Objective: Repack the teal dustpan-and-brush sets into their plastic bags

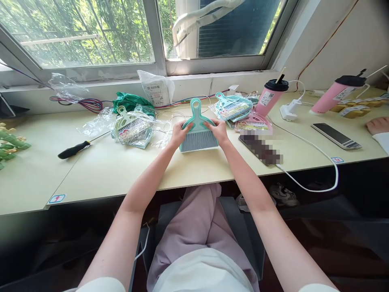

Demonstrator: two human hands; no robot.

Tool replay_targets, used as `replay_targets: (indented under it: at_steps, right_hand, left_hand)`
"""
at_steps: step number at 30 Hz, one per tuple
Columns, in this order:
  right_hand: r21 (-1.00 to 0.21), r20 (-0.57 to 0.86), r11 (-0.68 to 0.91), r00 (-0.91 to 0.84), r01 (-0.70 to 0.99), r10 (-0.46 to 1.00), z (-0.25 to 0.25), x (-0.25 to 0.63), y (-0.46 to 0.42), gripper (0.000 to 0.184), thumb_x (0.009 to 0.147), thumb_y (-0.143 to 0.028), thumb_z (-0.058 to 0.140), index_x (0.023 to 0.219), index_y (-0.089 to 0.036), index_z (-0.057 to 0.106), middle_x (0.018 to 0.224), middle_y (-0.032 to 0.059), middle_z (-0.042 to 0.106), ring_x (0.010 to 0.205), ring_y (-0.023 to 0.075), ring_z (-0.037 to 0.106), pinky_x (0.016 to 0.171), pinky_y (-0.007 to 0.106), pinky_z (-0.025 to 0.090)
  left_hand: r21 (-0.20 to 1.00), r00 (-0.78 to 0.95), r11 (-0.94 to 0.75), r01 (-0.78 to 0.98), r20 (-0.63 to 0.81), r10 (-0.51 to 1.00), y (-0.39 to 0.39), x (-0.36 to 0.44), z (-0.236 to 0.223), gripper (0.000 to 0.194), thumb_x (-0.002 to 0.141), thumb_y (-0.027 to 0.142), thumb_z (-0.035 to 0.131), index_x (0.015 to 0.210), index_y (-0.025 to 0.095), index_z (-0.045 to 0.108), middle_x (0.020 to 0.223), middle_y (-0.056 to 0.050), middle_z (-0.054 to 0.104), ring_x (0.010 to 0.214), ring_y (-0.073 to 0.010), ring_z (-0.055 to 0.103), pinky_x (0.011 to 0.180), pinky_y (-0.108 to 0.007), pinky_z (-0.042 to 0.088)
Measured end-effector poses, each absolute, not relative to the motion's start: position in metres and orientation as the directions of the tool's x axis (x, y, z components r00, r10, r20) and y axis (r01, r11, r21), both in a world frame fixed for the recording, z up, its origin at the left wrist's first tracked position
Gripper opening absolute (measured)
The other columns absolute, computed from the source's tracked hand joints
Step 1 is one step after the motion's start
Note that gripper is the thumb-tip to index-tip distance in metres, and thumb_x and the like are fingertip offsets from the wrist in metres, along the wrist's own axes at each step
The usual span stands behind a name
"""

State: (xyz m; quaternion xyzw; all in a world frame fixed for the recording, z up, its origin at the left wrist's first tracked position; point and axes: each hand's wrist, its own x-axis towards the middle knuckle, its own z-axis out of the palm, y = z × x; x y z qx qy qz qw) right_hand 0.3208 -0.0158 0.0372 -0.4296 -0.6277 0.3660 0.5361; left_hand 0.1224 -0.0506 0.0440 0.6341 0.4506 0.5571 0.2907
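While fingers (187, 126) clamp both its sides, the teal brush (199, 136) points lengthwise, handle-first, toward the window (234, 36).

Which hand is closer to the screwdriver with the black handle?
Left. The left hand grips the left edge of the dustpan-and-brush set, off to the right of the screwdriver. The right hand grips the opposite edge, farther away.

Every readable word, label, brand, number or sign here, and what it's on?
Nothing legible.
Too small or blurred:
White bag: print
Left pink cup's label
Right pink cup's label
Left desk sticker
Right desk sticker
Packaged sets' cards
Held dustpan-and-brush set: no text visible.
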Motion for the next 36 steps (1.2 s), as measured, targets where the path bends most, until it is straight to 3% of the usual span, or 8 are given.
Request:
replay_targets:
  at_steps: [11, 16, 19, 22, 25, 28, 31, 36]
  right_hand:
    - [-0.969, 0.244, 0.245, -0.053, 0.023, 0.968, 0.038, 0.317, -0.019, 0.062, 0.055, -0.072, 0.084, 0.085, -0.018, 0.078, 0.076, 0.0008, 0.073, 0.082, 0.0219, 0.070, 0.080, 0.034, 0.054]
    - [-0.964, 0.197, 0.223, -0.173, 0.145, 0.965, 0.041, 0.335, -0.013, 0.076, 0.080, -0.084, 0.058, 0.111, -0.018, 0.076, 0.107, 0.0104, 0.079, 0.105, 0.0245, 0.071, 0.091, 0.036, 0.055]
    - [-0.891, 0.186, 0.187, -0.043, 0.413, 0.982, 0.033, 0.344, -0.007, 0.062, 0.094, -0.066, 0.056, 0.128, -0.016, 0.070, 0.132, 0.0163, 0.072, 0.122, 0.0260, 0.065, 0.103, 0.041, 0.050]
    - [-0.638, 0.149, 0.070, 0.034, 0.767, 0.988, 0.024, 0.345, -0.007, 0.052, 0.091, -0.050, 0.069, 0.133, -0.018, 0.069, 0.148, 0.0174, 0.061, 0.139, 0.0329, 0.052, 0.116, 0.051, 0.039]
    - [-0.452, 0.120, 0.064, -0.011, 0.890, 0.993, 0.022, 0.342, -0.011, 0.048, 0.090, -0.043, 0.072, 0.134, -0.025, 0.070, 0.158, 0.0117, 0.053, 0.146, 0.0352, 0.045, 0.119, 0.056, 0.034]
    - [-0.479, 0.067, 0.142, -0.125, 0.866, 0.990, 0.025, 0.342, -0.010, 0.036, 0.089, -0.025, 0.068, 0.124, -0.029, 0.076, 0.152, 0.0051, 0.059, 0.140, 0.0304, 0.052, 0.116, 0.054, 0.039]
    - [-0.557, 0.054, 0.212, -0.219, 0.803, 0.974, 0.025, 0.342, -0.003, 0.051, 0.076, -0.006, 0.066, 0.122, -0.025, 0.076, 0.152, 0.0072, 0.058, 0.134, 0.0259, 0.057, 0.113, 0.045, 0.045]
    - [-0.600, 0.096, 0.118, -0.075, 0.792, 0.993, 0.015, 0.333, -0.001, 0.047, 0.082, -0.020, 0.069, 0.129, -0.012, 0.069, 0.152, 0.0211, 0.047, 0.136, 0.0295, 0.052, 0.113, 0.045, 0.045]
  left_hand:
    - [0.868, -0.108, -0.391, 0.306, 0.440, 0.892, -0.055, 0.131, 0.042, 0.041, 0.077, 0.055, 0.069, 0.062, 0.019, 0.057, 0.059, 0.001, 0.045, 0.063, -0.0138, 0.040, 0.060, -0.029, 0.031]
    - [0.962, -0.234, -0.264, 0.075, 0.274, 0.933, -0.041, 0.119, 0.031, 0.039, 0.073, 0.056, 0.077, 0.071, 0.019, 0.066, 0.064, 0.001, 0.058, 0.070, -0.0171, 0.057, 0.065, -0.029, 0.045]
    - [0.982, -0.338, -0.167, -0.094, 0.126, 0.933, -0.030, 0.099, 0.026, 0.036, 0.067, 0.049, 0.084, 0.076, 0.019, 0.067, 0.070, -0.002, 0.066, 0.078, -0.0211, 0.066, 0.074, -0.032, 0.053]
    - [0.978, -0.341, -0.139, -0.155, 0.079, 0.937, -0.023, 0.078, 0.022, 0.035, 0.058, 0.037, 0.089, 0.080, 0.019, 0.068, 0.078, -0.004, 0.071, 0.085, -0.0244, 0.069, 0.084, -0.038, 0.056]
    - [0.968, -0.339, -0.158, -0.194, 0.085, 0.937, -0.020, 0.066, 0.021, 0.043, 0.053, 0.028, 0.090, 0.088, 0.019, 0.067, 0.087, -0.006, 0.073, 0.092, -0.0258, 0.071, 0.091, -0.041, 0.056]
    - [0.952, -0.313, -0.194, -0.237, 0.115, 0.943, -0.017, 0.062, 0.023, 0.048, 0.055, 0.026, 0.090, 0.096, 0.019, 0.065, 0.093, -0.006, 0.073, 0.098, -0.0262, 0.072, 0.094, -0.042, 0.056]
    - [0.936, -0.329, -0.236, -0.260, 0.144, 0.933, -0.017, 0.060, 0.026, 0.047, 0.058, 0.028, 0.090, 0.097, 0.020, 0.064, 0.095, -0.006, 0.074, 0.103, -0.0266, 0.071, 0.096, -0.041, 0.056]
    - [0.930, -0.394, -0.251, -0.270, 0.131, 0.910, -0.019, 0.058, 0.029, 0.051, 0.060, 0.028, 0.092, 0.104, 0.020, 0.066, 0.099, -0.006, 0.075, 0.103, -0.0262, 0.072, 0.093, -0.038, 0.058]
